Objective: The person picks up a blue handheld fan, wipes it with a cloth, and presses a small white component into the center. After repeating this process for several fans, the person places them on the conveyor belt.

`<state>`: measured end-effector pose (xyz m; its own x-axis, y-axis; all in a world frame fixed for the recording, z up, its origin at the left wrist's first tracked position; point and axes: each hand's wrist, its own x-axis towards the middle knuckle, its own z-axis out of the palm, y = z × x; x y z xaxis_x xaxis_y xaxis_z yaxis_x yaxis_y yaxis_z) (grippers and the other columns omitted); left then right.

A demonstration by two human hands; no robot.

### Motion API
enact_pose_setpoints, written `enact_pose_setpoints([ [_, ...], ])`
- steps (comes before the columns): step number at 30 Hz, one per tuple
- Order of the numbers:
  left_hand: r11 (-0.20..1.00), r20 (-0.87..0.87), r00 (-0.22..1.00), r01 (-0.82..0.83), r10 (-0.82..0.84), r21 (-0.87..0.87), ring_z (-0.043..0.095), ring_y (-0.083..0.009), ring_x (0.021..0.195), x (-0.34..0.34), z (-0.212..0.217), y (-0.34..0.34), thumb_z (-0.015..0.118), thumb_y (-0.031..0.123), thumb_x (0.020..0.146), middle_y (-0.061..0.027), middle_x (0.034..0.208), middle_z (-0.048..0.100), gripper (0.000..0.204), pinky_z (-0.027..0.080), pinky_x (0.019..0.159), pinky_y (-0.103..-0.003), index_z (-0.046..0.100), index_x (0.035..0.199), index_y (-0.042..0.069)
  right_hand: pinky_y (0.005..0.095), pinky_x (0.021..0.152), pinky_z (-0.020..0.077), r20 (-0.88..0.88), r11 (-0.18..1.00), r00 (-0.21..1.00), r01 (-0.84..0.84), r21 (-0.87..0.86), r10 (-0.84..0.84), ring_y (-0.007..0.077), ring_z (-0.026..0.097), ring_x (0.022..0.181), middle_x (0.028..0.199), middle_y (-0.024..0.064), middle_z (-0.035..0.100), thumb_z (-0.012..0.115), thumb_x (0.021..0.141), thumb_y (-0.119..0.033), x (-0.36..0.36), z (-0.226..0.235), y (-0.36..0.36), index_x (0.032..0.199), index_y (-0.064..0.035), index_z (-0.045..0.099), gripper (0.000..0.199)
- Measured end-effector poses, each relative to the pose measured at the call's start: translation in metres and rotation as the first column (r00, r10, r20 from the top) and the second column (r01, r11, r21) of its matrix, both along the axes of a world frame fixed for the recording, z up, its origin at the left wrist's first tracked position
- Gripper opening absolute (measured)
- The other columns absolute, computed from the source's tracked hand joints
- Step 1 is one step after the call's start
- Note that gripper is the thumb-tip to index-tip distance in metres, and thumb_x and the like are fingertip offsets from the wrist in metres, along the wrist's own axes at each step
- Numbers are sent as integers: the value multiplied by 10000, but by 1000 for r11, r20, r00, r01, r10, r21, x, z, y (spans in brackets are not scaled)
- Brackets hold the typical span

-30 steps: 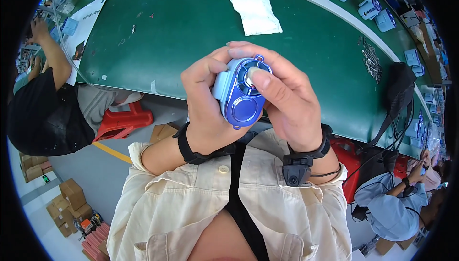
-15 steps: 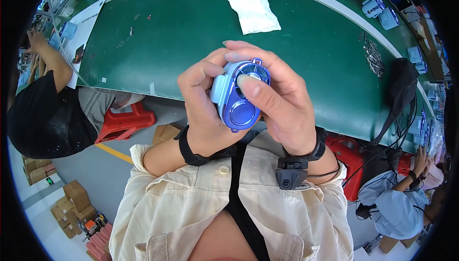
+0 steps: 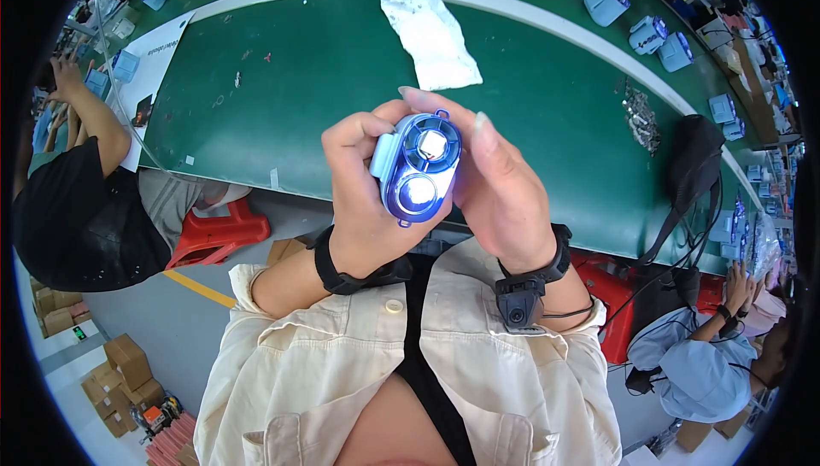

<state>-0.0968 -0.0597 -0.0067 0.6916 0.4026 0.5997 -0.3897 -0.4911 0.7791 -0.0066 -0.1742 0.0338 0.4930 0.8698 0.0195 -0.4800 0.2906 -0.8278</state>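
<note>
My left hand [image 3: 354,175] grips a small blue handheld device [image 3: 394,191] with a pale blue body and a glossy darker blue front. The front carries a round spoked opening, fan-like, with a bright white centre. Below it, a round lamp glows white. A small loop sticks out at each end. My right hand [image 3: 506,188] is cupped around the device's right side, its thumb raised off the front and its fingers stretched toward the far end. Whether those fingers touch the back is hidden.
A crumpled white plastic bag [image 3: 434,43] lies on the green table [image 3: 290,82]. Small metal parts [image 3: 641,120] and a black bag [image 3: 694,158] with cables are at right. Co-workers sit to the left [image 3: 81,210] and right [image 3: 705,372]. Similar blue devices [image 3: 606,3] stand beyond the white rail.
My right thumb has lifted off the device's spoked opening. The lamp and the opening's centre now shine white. Both hands and the device have shifted slightly.
</note>
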Motion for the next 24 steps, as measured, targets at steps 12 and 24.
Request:
enact_pose_setpoints([
  [12,999,91,996,25,-20,-45,612,-278,1015,50,34,12,814,36,682,-215,1182,540,730,494,866,-350,293,1194,39,324,1027,404,288,992,953,111,-57,-90,180,532,1181,1333,124,526,543,987,-276,40,35,16,1375,7,471,486],
  [24,994,-176,984,-58,40,-98,544,-338,1127,120,27,52,862,208,665,-236,1237,446,857,481,902,-390,276,1258,8,327,970,453,767,928,606,372,-37,-213,199,535,1156,1251,122,555,698,880,-196,91,24,56,1437,-28,346,680],
])
